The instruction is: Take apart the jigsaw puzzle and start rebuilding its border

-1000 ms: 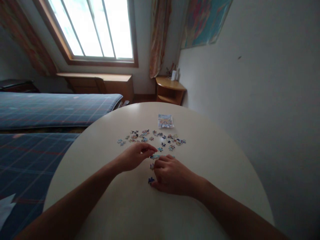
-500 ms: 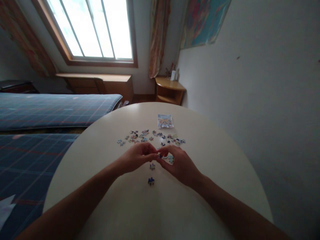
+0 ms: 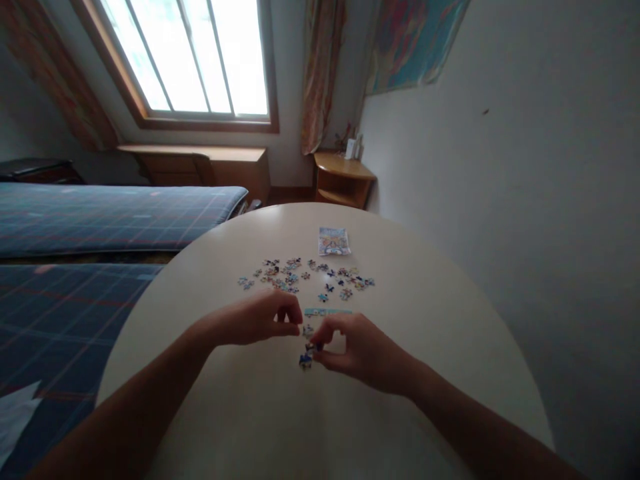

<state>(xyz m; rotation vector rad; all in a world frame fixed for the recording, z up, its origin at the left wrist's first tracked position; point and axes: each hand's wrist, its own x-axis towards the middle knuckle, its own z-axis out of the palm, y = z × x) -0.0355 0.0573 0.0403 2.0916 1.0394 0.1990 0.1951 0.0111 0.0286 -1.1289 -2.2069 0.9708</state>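
Note:
My right hand (image 3: pixel 357 347) pinches a small dark-patterned jigsaw piece (image 3: pixel 318 347) between thumb and forefinger, low over the table. Just below its fingertips lies a blue jigsaw piece (image 3: pixel 305 361). My left hand (image 3: pixel 263 317) is closed, with thumb tip and forefinger tip close together; anything between them is too small to make out. Right beside those tips is a pale jigsaw piece (image 3: pixel 308 330). Beyond the hands, a joined teal strip of jigsaw pieces (image 3: pixel 327 312) lies crosswise, partly behind my right hand.
Several loose jigsaw pieces (image 3: pixel 285 272) are spread across the round white table (image 3: pixel 400 267). A small picture packet (image 3: pixel 334 241) lies behind them. To the left is a bed with a plaid mattress (image 3: pixel 115 220); a white wall (image 3: pixel 525 200) stands on the right.
My hands have moved apart. The right one has come down towards me with the jigsaw piece, close to the blue piece. My left hand has shifted slightly left. The teal strip now shows.

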